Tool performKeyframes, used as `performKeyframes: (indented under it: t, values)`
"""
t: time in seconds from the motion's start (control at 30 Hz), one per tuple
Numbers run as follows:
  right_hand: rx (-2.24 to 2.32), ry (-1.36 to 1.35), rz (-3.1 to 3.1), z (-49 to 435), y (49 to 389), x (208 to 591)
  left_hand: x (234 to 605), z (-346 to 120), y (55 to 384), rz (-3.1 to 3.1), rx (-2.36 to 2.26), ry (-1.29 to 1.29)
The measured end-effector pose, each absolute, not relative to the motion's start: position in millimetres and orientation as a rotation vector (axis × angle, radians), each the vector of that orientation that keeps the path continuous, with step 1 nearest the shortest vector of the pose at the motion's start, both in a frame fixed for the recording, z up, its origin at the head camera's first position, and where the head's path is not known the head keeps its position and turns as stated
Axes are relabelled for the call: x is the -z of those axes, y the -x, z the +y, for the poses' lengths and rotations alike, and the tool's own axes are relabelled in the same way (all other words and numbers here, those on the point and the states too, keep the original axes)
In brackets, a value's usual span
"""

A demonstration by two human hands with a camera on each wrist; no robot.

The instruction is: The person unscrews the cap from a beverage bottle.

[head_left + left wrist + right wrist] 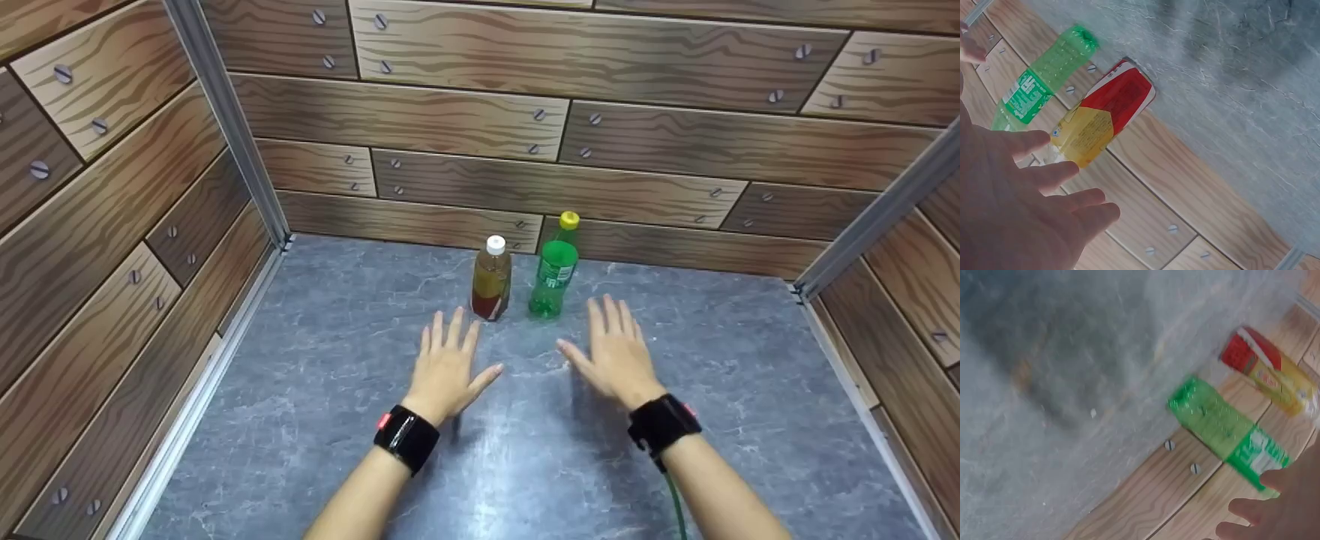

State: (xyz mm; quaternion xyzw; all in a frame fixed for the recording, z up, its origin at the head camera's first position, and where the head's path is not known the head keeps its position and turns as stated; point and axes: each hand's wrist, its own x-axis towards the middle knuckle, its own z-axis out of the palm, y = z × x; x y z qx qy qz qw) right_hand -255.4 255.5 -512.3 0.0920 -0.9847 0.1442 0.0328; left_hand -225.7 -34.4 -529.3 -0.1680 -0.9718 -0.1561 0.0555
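Two bottles stand upright side by side toward the back of the table. The left one is a white-capped drink bottle with a red and yellow label, seen closer as a labelled bottle in the left wrist view. To its right is a green plastic bottle with a yellow cap. My left hand reaches forward, fingers straight, just short of the white-capped bottle and holding nothing. My right hand is stretched out palm down, nearest the green bottle, its thumb spread and nothing in its grasp.
The grey marbled table is enclosed by a wood-plank-patterned back wall and side walls, with metal rails at the corners. A black band sits on each wrist, and a green cable trails from the right wristband.
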Motion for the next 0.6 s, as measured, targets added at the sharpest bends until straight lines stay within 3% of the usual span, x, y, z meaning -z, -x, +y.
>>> performKeyframes:
  t: [0.27, 0.6]
  values:
    - [-1.123, -0.107, -2.863, 266, 313, 478, 532, -44, 221, -2.938, 0.541, 0.484]
    - [-1.277, -0.137, -2.707, 246, 371, 484, 533, -50, 223, -2.918, 0.581, 0.467]
